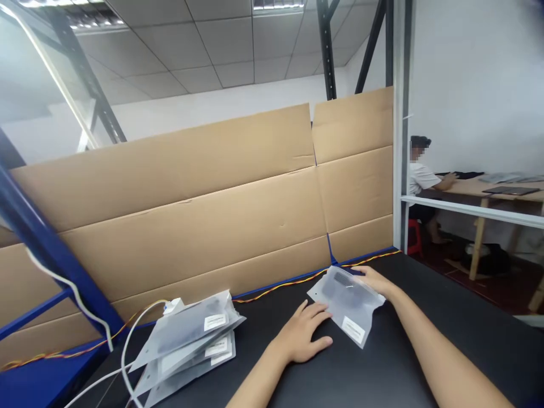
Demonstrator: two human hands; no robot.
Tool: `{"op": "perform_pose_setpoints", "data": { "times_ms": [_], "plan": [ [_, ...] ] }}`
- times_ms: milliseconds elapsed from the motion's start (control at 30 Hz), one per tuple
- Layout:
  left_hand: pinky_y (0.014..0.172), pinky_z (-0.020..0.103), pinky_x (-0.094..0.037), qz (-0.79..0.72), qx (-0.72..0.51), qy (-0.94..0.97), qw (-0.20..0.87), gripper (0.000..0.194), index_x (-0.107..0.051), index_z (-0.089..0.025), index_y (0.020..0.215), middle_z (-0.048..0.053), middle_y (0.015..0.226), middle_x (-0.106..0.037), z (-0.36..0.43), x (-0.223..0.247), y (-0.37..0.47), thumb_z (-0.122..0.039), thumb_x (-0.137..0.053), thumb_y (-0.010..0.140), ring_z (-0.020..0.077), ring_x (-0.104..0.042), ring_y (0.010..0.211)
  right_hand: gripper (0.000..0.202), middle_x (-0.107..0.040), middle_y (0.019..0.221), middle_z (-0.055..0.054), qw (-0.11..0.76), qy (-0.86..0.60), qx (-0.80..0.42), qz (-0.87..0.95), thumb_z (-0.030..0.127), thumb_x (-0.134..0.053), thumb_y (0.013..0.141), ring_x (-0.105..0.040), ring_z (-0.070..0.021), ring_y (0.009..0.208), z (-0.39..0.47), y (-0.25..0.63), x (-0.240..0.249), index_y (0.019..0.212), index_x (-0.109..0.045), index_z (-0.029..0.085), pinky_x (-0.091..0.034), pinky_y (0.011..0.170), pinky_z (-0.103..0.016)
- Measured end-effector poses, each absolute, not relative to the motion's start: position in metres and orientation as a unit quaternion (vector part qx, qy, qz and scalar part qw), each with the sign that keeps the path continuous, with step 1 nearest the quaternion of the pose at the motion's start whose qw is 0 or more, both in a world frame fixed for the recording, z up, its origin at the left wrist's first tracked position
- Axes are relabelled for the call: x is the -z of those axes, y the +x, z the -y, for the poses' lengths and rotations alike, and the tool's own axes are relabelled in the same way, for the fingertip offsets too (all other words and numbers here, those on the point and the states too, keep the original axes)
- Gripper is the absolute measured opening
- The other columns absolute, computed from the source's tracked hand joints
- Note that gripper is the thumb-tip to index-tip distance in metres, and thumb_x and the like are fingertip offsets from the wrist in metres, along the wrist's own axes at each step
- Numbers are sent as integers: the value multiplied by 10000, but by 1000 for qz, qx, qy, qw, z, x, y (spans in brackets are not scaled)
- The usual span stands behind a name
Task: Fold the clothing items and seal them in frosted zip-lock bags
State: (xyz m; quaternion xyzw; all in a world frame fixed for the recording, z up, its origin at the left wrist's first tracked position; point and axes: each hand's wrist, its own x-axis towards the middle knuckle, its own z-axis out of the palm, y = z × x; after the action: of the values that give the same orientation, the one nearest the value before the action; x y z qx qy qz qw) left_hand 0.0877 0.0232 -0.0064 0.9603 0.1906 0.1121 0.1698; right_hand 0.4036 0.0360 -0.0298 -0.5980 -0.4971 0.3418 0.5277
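Observation:
A frosted plastic bag [346, 300] with a white label near its lower corner lies on the black tabletop [335, 374], something dark showing through it. My left hand [302, 333] rests palm down beside the bag's left edge, its fingers spread and the fingertips at the edge. At the bag's upper right is my right hand [374, 281], fingers extended over its far edge; part of them is hidden behind the plastic. Several similar labelled bags [191, 334] are piled at the left of the tabletop.
White cables [125, 351] run beside the pile at the left. Cardboard panels [204, 221] stand along the back, with a twisted red and yellow wire [272, 290] at their foot. Beyond a metal post [402, 124], a person [420, 175] sits at another table.

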Motion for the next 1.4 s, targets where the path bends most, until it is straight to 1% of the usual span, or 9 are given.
{"op": "perform_pose_setpoints", "data": {
  "times_ms": [200, 333, 500, 800, 900, 1000, 1200, 1300, 1400],
  "plan": [
    [1135, 565, -215, -229, -125, 957, 130, 543, -463, -362, 1415, 65, 1475, -462, -33, 15, 107, -542, -549, 910, 313, -405, 1345, 431, -698, 1087, -161, 700, -648, -193, 230, 367, -686, 645, -628, -343, 1080, -23, 457, 43, 1007, -662, 135, -541, 856, -427],
    [1063, 566, -279, -261, -137, 948, 115, 597, -455, -340, 1431, 96, 1429, -477, -44, 26, 141, -628, -469, 909, 363, -397, 1300, 516, -609, 1190, -135, 783, -598, -141, 100, 434, -575, 709, -640, -286, 1027, -2, 472, 41, 1136, -531, 148, -611, 736, -420],
    [1053, 556, -281, -274, -185, 935, 127, 609, -531, -277, 1377, 127, 1353, -516, -50, 39, 189, -650, -429, 906, 376, -439, 1228, 399, -644, 1050, -33, 828, -525, -156, 123, 434, -672, 678, -673, -215, 886, 40, 442, 32, 994, -570, 212, -641, 683, -401],
    [975, 444, -385, -277, -317, 891, 172, 383, -526, -256, 1289, 82, 1244, -589, -15, 18, 153, -300, -257, 1019, 280, -516, 1115, 603, -671, 1162, -86, 647, -580, -375, 323, 623, -718, 690, -688, -332, 996, 104, 315, 71, 1155, -550, 277, -629, 649, -397],
    [998, 463, -365, -268, -313, 892, 187, 340, -545, -303, 1266, 76, 1245, -589, 20, 25, 118, -423, -424, 972, 305, -524, 1089, 693, -630, 1259, -111, 590, -574, -432, 368, 778, -545, 740, -599, -353, 1180, 109, 286, 73, 1206, -553, 264, -614, 776, -416],
    [1012, 521, -340, -295, -264, 895, 205, 632, -511, -294, 1330, 120, 1298, -570, 51, 35, 94, -467, -707, 754, 395, -497, 1139, 655, -668, 1185, -116, 546, -583, -422, 429, 774, -465, 798, -608, -345, 1156, 110, 265, 72, 1189, -574, 260, -573, 870, -420],
    [774, 330, -485, -342, -299, 819, 349, 303, -588, -272, 1105, 31, 957, -634, 59, 23, 77, -202, -572, 811, 213, -597, 822, 526, -672, 957, -88, 523, -582, -375, 498, 658, -490, 852, -678, -302, 832, 109, 251, 74, 1211, -500, 272, -552, 534, -341],
    [671, 276, -508, -347, -338, 749, 452, 395, -497, -263, 1279, 24, 948, -612, 57, 17, 62, -252, -527, 886, 163, -606, 715, 441, -669, 1119, -100, 507, -599, -311, 536, 564, -575, 840, -649, -322, 1008, 114, 250, 71, 1182, -559, 288, -569, 779, -394],
    [759, 324, -537, -391, -344, 759, 390, 477, -461, -325, 1391, 57, 1086, -635, 62, 20, 27, -306, -530, 920, 211, -653, 833, 348, -683, 1167, -83, 464, -619, -256, 580, 466, -609, 835, -626, -329, 1070, 118, 247, 65, 1144, -627, 307, -492, 956, -427]
  ]
}}
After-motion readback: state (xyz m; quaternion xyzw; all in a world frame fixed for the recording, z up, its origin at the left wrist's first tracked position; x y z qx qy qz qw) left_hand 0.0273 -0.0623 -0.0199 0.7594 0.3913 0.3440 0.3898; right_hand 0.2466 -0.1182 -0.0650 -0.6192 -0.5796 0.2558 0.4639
